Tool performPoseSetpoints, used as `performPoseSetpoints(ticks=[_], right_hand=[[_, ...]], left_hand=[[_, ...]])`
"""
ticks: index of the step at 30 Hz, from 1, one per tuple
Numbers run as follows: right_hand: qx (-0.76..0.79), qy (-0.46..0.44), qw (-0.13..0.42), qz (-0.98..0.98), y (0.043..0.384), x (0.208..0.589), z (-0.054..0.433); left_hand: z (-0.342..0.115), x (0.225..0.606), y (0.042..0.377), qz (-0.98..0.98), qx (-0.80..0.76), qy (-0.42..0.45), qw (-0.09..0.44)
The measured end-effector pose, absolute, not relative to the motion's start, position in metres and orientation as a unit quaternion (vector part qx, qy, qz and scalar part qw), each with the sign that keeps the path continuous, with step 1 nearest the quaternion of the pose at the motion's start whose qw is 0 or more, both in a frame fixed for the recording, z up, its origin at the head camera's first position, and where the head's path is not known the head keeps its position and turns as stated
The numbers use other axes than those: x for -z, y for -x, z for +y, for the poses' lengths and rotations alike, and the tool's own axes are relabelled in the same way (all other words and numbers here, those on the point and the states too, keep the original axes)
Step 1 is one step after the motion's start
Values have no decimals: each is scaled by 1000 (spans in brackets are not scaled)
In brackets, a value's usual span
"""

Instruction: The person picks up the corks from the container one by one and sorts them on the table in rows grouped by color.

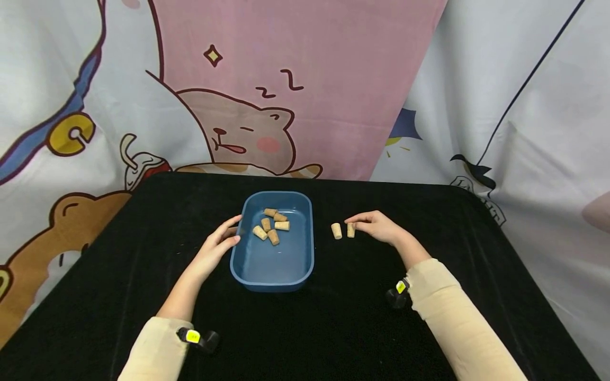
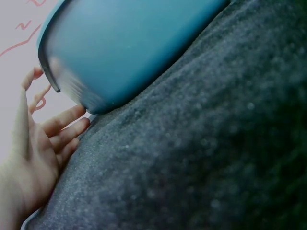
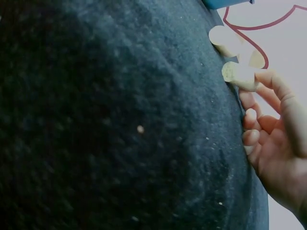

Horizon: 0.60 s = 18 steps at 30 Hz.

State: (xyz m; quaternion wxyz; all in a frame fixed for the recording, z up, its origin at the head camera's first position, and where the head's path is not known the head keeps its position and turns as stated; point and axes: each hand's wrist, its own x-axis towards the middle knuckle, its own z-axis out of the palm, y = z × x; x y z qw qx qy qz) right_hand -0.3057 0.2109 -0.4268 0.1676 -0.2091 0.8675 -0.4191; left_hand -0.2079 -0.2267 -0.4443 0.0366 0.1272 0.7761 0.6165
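Note:
A blue plastic bin [image 1: 272, 270] stands on the black cloth, with several corks [image 1: 273, 236] lying in its far half. My left hand [image 1: 215, 248] is at its left side, the fairly straight fingertips touching the wall and the thumb right at the rim. To the right of the bin, my right hand [image 1: 379, 227] pinches a cork [image 1: 350, 230] between thumb and fingers, close over the cloth. Another cork [image 1: 336, 231] stands just left of it. In the right wrist view the pinched cork [image 3: 237, 75] shows its pale round end toward the camera.
Black cloth [image 1: 305, 338] covers the table, whose far edge meets a hanging curtain [image 1: 343, 79] printed with cartoon animals. Small wrist cameras [image 1: 397, 293] are strapped to both sleeves.

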Motion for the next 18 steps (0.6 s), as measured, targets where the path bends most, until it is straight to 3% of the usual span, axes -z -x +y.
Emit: performPoseSetpoints(ticks=[18], right_hand=[[360,200,94,906,300,430,199]], left_hand=[[-227,445,208,776,-617,-124,36]])
